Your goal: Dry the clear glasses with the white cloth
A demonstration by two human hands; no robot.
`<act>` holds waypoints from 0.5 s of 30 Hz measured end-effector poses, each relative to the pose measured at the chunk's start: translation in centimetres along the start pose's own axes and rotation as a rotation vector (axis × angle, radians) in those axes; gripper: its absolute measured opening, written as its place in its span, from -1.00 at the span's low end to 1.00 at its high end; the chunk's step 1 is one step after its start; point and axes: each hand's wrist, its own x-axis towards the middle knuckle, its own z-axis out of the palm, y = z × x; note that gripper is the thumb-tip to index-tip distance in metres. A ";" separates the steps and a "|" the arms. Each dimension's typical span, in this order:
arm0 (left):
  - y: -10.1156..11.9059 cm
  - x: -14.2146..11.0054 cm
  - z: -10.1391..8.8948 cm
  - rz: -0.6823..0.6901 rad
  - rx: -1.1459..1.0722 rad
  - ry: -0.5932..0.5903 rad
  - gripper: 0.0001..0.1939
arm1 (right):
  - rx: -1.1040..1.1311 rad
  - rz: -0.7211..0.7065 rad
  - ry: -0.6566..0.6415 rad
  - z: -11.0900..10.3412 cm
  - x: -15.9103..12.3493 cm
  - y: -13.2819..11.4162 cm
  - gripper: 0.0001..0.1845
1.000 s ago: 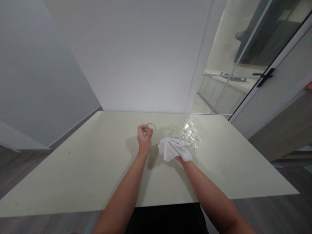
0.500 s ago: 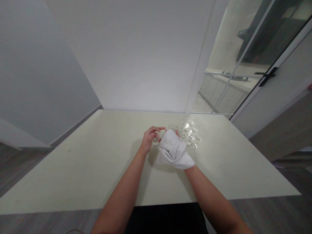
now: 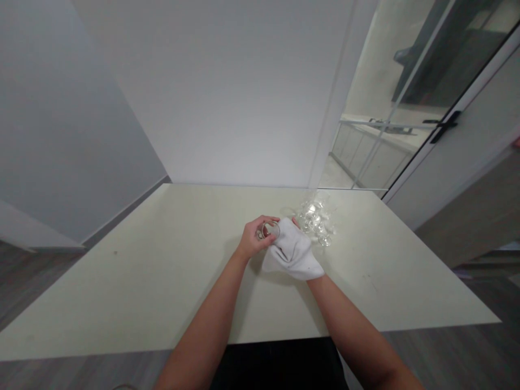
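Note:
My left hand (image 3: 255, 242) grips a small clear glass (image 3: 271, 230) above the middle of the cream table (image 3: 134, 281). My right hand is almost wholly covered by a white cloth (image 3: 293, 251) that it holds, and the cloth presses against the glass. Only a fingertip of the right hand (image 3: 295, 222) shows at the cloth's top edge. Just behind the cloth, a cluster of several clear glasses (image 3: 314, 221) stands on the table.
The table's far edge meets a white wall (image 3: 227, 97). A glass door with a black handle (image 3: 442, 127) is at the right. The near table edge runs below my forearms, with dark floor on either side.
My left hand has brought the glass from the left over to the cloth. My right hand has lifted the cloth up around the glass, and the two now meet.

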 end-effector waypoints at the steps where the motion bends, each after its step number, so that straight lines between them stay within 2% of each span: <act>1: 0.0 0.0 0.0 -0.003 0.012 -0.005 -0.54 | 0.143 0.049 -0.012 0.1 0.0 -0.1 -0.35; 3: 0.2 0.0 0.1 0.000 0.033 -0.002 -0.54 | 0.420 0.117 -0.035 0.0 -0.1 -0.1 -0.38; 7: 0.4 0.0 0.1 0.020 0.056 0.013 -0.58 | 0.622 0.112 -0.077 -0.4 0.0 0.3 -0.40; 10: 0.4 0.1 0.2 0.032 0.057 0.013 -0.64 | 0.641 0.124 -0.089 -0.7 0.3 0.9 -0.36; 15: 0.3 0.0 0.1 0.032 0.055 0.016 -0.65 | 0.491 0.092 -0.004 -0.9 0.9 1.6 -0.38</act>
